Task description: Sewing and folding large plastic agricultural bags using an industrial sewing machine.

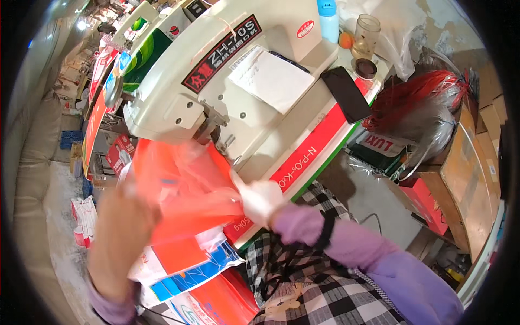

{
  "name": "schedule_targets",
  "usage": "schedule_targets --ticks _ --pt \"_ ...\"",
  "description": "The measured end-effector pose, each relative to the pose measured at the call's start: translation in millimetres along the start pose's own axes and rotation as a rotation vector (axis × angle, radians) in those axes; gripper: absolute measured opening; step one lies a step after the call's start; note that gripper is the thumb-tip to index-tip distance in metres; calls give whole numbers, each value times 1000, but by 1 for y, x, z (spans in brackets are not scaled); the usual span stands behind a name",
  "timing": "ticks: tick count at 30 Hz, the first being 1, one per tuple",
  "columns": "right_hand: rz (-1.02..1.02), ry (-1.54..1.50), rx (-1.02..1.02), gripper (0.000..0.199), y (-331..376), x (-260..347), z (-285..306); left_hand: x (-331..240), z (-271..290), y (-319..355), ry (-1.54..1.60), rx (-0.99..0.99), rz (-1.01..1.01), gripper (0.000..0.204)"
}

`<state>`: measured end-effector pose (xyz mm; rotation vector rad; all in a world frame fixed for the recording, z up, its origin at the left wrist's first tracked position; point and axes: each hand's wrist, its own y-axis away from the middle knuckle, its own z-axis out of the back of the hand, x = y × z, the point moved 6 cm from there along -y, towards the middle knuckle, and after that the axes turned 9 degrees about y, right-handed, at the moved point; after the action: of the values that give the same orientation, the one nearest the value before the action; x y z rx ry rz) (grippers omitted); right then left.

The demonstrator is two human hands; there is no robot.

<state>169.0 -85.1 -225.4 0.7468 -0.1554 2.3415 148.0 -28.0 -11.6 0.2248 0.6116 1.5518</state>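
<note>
An orange-red woven sack point(189, 184) lies bunched under the head of a cream industrial sewing machine point(162, 103). Its upper edge is close to the machine's needle and presser area point(216, 135). My right hand point(261, 201), in a white glove, pinches the sack's right side beside the machine bed. My left hand point(127, 214) is at the sack's left side, blurred by motion. Its fingers are too smeared to show whether they grip the sack.
A notepad point(271, 78) and a black phone point(345, 95) rest on the machine bed. Behind them stand a blue bottle point(328, 21) and a glass jar point(366, 35). More printed sacks point(216, 298) hang at my lap. Cardboard boxes point(460, 179) and red plastic wrapping point(417, 97) are to the right.
</note>
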Motion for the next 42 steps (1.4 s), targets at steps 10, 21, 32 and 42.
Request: schedule_targets --ticks 10,21,32,42 --pt "-129 -173 186 77 -28 4 -14 -32 -66 -12 248 298 -323 44" --pt "-85 -478 154 70 71 13 -7 -14 -240 61 -15 71 -180 14" --pt "8 94 105 71 -13 7 22 37 24 25 137 104 138 14" --pt "-10 78 -40 75 -63 6 -36 113 18 82 367 -668 -165 76"
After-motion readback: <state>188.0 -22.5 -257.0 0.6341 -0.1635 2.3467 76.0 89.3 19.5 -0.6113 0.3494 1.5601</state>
